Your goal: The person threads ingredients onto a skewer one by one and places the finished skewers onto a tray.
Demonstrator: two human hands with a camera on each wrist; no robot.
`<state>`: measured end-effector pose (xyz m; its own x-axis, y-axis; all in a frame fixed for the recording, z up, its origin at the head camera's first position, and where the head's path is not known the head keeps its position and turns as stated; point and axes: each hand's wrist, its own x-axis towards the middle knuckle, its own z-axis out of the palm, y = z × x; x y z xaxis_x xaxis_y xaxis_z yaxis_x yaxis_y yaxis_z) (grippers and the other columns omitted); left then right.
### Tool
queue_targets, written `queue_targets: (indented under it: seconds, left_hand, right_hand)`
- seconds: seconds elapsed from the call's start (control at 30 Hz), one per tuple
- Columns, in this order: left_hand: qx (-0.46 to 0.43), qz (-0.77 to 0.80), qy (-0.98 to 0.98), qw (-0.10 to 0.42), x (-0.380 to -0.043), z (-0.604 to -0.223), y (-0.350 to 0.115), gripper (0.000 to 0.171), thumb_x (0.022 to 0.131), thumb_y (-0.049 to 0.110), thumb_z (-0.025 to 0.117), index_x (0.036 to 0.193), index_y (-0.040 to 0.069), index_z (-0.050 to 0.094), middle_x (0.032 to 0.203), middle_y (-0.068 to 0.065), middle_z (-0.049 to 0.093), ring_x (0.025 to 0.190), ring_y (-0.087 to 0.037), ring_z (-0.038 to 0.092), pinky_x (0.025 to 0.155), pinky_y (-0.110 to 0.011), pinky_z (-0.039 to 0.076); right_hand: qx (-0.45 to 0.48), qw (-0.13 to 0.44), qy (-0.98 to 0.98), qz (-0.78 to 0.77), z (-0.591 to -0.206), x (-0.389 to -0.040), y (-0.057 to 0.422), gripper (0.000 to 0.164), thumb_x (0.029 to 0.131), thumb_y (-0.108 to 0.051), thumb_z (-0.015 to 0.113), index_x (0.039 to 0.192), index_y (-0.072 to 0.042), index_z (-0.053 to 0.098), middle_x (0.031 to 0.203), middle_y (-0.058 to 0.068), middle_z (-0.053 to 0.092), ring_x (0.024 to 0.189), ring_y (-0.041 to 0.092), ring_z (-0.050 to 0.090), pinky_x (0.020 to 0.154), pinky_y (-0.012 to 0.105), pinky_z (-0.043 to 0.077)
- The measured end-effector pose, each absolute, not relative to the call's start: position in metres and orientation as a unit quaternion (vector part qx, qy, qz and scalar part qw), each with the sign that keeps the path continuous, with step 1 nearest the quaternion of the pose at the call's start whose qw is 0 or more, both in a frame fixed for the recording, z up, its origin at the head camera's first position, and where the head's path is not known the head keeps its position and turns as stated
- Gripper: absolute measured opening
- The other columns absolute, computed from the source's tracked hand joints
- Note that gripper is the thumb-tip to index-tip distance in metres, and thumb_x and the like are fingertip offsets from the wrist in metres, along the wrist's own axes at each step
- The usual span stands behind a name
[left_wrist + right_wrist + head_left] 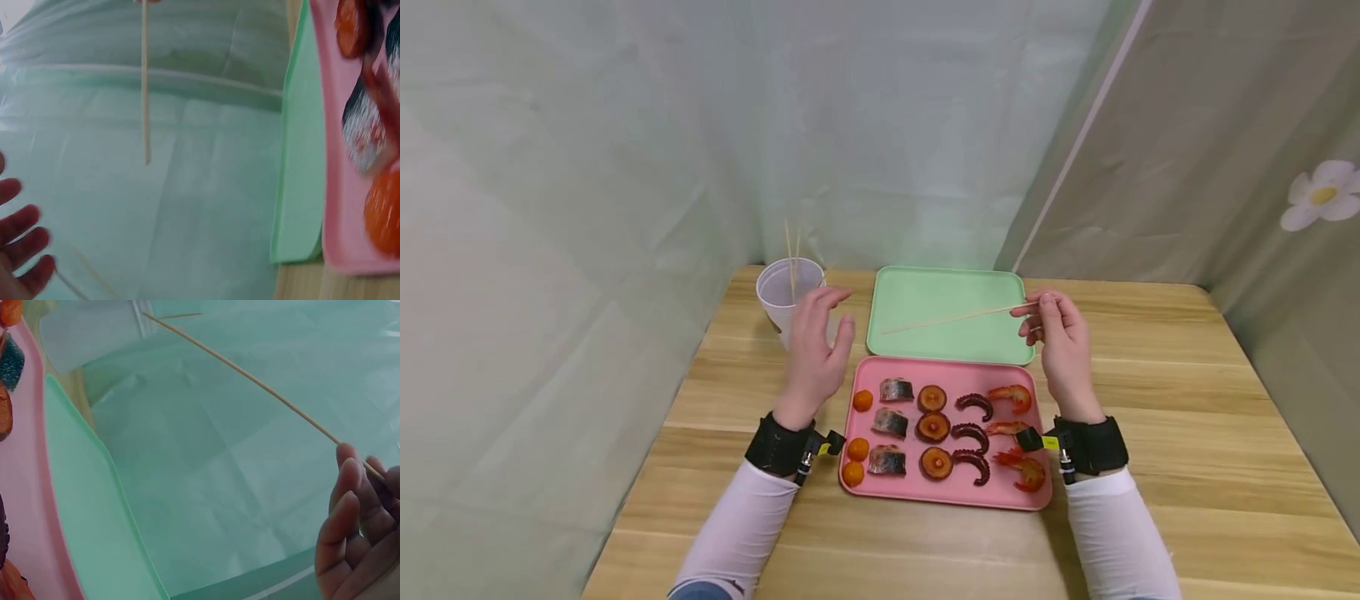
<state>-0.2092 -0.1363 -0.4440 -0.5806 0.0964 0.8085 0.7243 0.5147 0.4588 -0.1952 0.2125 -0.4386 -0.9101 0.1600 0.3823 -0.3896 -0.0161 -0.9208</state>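
A thin wooden skewer (pixel 951 319) is pinched near one end by my right hand (pixel 1060 337), above the right side of the green tray (pixel 947 287). Its free end points left, across that tray. In the right wrist view the skewer (pixel 269 389) runs out from between thumb and fingers. My left hand (pixel 816 354) is raised beside the white cup (pixel 775 292), its fingers apart and holding nothing. Two more skewers (pixel 791 258) stand in the cup. Nearer to me, a pink tray (pixel 947 492) carries rows of food pieces.
On the pink tray lie orange balls (pixel 862 401), fish pieces (pixel 891 422), mushroom caps (pixel 933 427), octopus tentacles (pixel 972 437) and shrimp (pixel 1028 473). The trays sit front to back on a wooden table (pixel 1165 467). Pale curtains (pixel 887 125) hang behind and beside it.
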Motion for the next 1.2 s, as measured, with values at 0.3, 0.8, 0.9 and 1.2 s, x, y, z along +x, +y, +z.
queue_targets:
  seconds: [0.3, 0.8, 0.9, 1.2]
  left_hand:
    - [-0.315, -0.427, -0.829, 0.176, -0.198, -0.453, -0.114, 0.040, 0.114, 0.027, 0.054, 0.146, 0.003, 0.061, 0.134, -0.014, 0.065, 0.118, -0.031, 0.059, 0.099, -0.049, 0.049]
    - [-0.315, -0.411, -0.854, 0.060, -0.186, -0.457, -0.104, 0.024, 0.114, 0.014, 0.055, 0.125, 0.005, 0.074, 0.114, -0.007, 0.074, 0.100, -0.018, 0.068, 0.090, -0.041, 0.056]
    - [-0.313, -0.406, -0.856, 0.071, -0.186, -0.458, -0.103, 0.020, 0.113, 0.010, 0.055, 0.120, 0.005, 0.073, 0.112, -0.009, 0.074, 0.099, -0.020, 0.070, 0.091, -0.042, 0.058]
    - [-0.309, -0.376, -0.872, 0.062, -0.183, -0.460, -0.102, 0.018, 0.114, 0.011, 0.051, 0.118, 0.005, 0.068, 0.105, -0.015, 0.074, 0.083, -0.021, 0.065, 0.082, -0.045, 0.058]
  right_hand:
    - [0.090, 0.172, -0.671, 0.716, -0.442, -0.185, 0.210, 0.041, 0.116, -0.027, 0.049, 0.120, 0.013, 0.060, 0.095, 0.002, 0.077, 0.071, 0.017, 0.062, 0.063, 0.024, 0.049]
    - [0.123, 0.152, -0.684, 0.703, -0.435, -0.181, 0.210, 0.037, 0.116, -0.023, 0.050, 0.119, 0.012, 0.063, 0.095, 0.004, 0.077, 0.072, 0.020, 0.062, 0.064, 0.024, 0.050]
    - [0.127, 0.142, -0.699, 0.690, -0.433, -0.181, 0.212, 0.035, 0.116, -0.022, 0.050, 0.118, 0.009, 0.066, 0.097, 0.003, 0.078, 0.074, 0.020, 0.063, 0.064, 0.024, 0.051]
    - [0.134, 0.097, -0.752, 0.637, -0.433, -0.180, 0.224, 0.034, 0.117, -0.023, 0.048, 0.124, 0.002, 0.070, 0.105, 0.011, 0.078, 0.080, 0.026, 0.068, 0.070, 0.028, 0.055]
